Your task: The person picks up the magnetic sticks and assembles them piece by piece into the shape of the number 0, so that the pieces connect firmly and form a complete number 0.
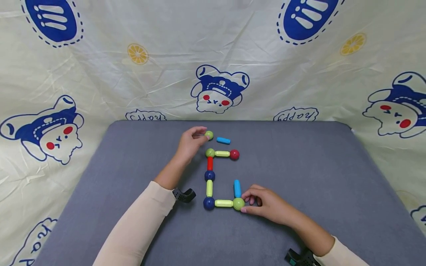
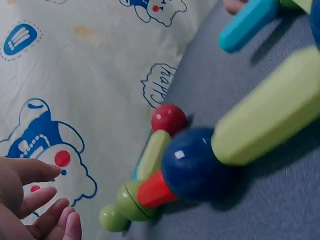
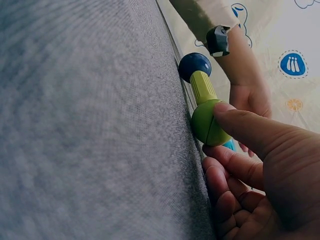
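Note:
My left hand [image 1: 191, 144] is at the far part of the table, beside a loose green ball [image 1: 209, 135]. In the left wrist view its fingers [image 2: 42, 202] stand apart from that ball; the head view does not settle whether the thumb touches it. My right hand [image 1: 271, 205] pinches another green ball [image 1: 238, 204] between thumb and index finger. This ball ends a chain with a yellow-green rod [image 1: 223, 203], blue balls [image 1: 209, 203], a red rod [image 1: 210, 163], a green ball [image 1: 210, 153] and a red ball [image 1: 234, 154]. A blue rod [image 1: 237, 188] points away from the pinched ball.
A loose blue rod [image 1: 223, 140] lies right of the far green ball. The grey cloth table [image 1: 299, 159] ends at a printed white sheet [image 1: 166, 81] behind. Each wrist wears a black device [image 1: 184, 195].

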`<act>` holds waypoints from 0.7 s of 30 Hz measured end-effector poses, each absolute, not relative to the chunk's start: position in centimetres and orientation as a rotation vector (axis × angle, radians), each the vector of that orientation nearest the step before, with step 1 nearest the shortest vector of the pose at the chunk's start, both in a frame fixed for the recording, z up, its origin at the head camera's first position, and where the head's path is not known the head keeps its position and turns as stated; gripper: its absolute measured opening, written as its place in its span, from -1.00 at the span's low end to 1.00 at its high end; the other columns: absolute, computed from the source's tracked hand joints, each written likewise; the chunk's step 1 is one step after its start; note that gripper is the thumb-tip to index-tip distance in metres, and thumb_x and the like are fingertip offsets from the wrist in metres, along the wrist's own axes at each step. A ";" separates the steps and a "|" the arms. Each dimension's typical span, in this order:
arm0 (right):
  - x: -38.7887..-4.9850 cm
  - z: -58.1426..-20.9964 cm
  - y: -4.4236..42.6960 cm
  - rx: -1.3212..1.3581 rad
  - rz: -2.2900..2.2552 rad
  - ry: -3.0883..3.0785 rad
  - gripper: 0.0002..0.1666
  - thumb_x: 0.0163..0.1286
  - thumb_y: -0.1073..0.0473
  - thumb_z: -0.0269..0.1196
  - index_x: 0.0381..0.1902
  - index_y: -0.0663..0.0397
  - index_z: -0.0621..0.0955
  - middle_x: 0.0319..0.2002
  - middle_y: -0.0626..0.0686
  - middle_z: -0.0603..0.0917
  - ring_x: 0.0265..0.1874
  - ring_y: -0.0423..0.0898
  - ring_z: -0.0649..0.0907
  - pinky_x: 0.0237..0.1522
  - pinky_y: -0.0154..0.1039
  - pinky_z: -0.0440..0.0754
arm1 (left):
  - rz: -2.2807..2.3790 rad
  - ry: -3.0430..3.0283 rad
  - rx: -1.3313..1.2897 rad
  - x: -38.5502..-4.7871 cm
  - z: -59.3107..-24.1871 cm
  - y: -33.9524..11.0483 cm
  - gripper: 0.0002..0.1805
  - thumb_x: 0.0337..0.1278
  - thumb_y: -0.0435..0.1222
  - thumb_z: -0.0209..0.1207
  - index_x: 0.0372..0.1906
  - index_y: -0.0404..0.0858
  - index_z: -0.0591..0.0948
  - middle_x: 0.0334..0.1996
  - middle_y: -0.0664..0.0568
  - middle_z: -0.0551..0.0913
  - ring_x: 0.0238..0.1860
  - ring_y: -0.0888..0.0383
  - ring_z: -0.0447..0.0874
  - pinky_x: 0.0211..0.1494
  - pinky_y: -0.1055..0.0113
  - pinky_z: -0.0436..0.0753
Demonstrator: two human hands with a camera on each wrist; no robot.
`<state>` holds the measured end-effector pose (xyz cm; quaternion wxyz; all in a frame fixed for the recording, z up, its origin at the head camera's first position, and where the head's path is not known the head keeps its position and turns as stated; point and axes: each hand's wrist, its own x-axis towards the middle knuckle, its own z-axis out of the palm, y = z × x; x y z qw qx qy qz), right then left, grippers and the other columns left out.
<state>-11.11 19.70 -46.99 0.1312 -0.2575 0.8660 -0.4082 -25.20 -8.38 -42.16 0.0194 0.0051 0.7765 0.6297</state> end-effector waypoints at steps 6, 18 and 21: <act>-11.1 -47.1 19.7 -0.735 -1.187 2.509 -0.72 0.28 -0.17 0.41 -0.13 -0.25 0.68 -0.26 -0.15 0.58 -0.30 -0.27 0.54 -0.27 -0.40 0.54 | 1.866 2.456 -0.027 -26.4 -43.3 -8.5 -0.56 0.29 -0.34 0.27 0.26 -0.27 0.59 0.22 -0.17 0.58 0.20 -0.06 0.53 -0.04 0.26 0.57; -11.1 -47.1 19.7 -0.745 -1.186 2.511 -0.71 0.28 -0.15 0.42 -0.11 -0.25 0.68 -0.27 -0.15 0.59 -0.31 -0.27 0.54 -0.28 -0.40 0.54 | 1.774 2.466 -0.004 -28.2 -45.3 -8.2 -0.47 0.27 -0.35 0.29 0.33 -0.25 0.54 0.30 -0.16 0.54 0.32 -0.10 0.49 0.30 0.02 0.57; -11.1 -47.1 19.7 -0.754 -1.185 2.515 -0.72 0.28 -0.15 0.42 -0.11 -0.25 0.68 -0.27 -0.16 0.59 -0.31 -0.27 0.54 -0.28 -0.40 0.54 | 1.738 2.479 0.041 -28.4 -45.7 -8.0 -0.42 0.25 -0.36 0.31 0.37 -0.24 0.51 0.27 -0.18 0.56 0.28 -0.10 0.52 0.27 0.06 0.58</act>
